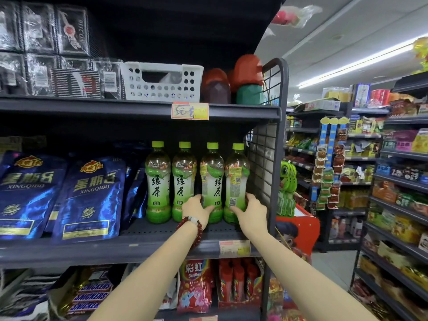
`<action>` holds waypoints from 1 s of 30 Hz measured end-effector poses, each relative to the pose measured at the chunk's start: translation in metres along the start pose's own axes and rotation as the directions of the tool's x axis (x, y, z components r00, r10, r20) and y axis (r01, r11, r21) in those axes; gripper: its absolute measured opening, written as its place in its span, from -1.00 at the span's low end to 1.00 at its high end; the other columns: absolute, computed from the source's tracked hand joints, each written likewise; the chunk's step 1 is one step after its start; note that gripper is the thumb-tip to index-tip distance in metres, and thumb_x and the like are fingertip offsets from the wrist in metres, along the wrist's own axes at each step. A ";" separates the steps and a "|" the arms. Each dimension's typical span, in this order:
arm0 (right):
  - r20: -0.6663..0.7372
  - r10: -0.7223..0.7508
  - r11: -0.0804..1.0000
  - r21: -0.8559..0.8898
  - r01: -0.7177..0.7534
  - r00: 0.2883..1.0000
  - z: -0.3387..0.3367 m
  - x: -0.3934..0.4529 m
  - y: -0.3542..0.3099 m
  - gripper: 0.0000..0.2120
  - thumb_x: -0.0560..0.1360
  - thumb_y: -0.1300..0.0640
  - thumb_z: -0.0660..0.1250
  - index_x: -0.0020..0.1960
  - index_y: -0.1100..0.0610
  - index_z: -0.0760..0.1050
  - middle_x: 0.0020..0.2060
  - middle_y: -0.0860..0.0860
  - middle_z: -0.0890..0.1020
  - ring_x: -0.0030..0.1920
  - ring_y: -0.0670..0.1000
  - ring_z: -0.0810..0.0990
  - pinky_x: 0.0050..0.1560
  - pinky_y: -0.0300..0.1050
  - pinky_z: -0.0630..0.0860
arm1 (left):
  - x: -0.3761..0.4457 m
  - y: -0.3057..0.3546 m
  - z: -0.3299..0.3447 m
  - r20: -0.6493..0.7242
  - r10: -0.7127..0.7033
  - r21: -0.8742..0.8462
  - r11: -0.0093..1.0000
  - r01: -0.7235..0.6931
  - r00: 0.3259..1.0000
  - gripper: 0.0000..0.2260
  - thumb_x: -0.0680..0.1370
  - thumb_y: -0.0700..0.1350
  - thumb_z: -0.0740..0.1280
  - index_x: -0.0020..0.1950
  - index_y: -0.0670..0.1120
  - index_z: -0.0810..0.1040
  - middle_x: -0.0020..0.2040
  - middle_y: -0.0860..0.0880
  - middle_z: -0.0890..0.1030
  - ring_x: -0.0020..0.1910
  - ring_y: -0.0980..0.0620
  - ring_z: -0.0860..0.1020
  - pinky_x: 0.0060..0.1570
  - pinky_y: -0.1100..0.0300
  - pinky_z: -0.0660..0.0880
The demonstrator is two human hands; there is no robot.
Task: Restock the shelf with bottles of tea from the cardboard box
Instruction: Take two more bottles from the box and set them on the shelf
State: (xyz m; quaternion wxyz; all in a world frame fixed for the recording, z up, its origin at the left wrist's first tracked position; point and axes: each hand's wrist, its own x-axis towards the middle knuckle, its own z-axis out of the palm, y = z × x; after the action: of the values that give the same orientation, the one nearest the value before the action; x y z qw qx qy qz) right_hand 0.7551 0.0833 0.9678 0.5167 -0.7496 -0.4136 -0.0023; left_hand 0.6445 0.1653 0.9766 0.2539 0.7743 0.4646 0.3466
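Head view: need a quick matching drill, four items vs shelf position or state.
Items:
1. white plastic basket
2. blue Xingqiba bags
3. Snickers bars
4. rightmost green tea bottle

Places/states:
A. lower shelf, left of Skittles bag
B. gripped by right hand
C. upper shelf
D. middle shelf, left of bottles

Pairs: 1-C, 2-D, 3-A, 4-B

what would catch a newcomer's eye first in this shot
Four green tea bottles stand in a row at the right end of the middle shelf. The left hand grips the third bottle and the right hand the fourth bottle. Shiny blue snack bags fill the shelf to their left.
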 end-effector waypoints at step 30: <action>0.374 -0.203 0.936 -0.198 0.292 0.905 0.033 -0.148 -0.087 -0.69 0.46 0.26 0.27 0.20 0.25 0.50 0.15 0.19 0.58 0.18 0.18 0.51 0.14 0.00 0.48 | -0.142 -0.097 -0.160 -0.040 0.033 0.368 0.930 -0.016 0.999 -0.67 0.48 -0.06 0.38 0.20 -0.16 0.54 0.18 -0.13 0.59 0.20 -0.11 0.51 0.24 0.06 0.43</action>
State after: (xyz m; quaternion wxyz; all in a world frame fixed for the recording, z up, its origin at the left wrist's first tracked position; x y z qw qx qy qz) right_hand 0.5896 0.0286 0.9562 0.3327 -0.7378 -0.5872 0.0123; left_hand 0.4219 0.0926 0.9652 0.0896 0.8059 0.5170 0.2742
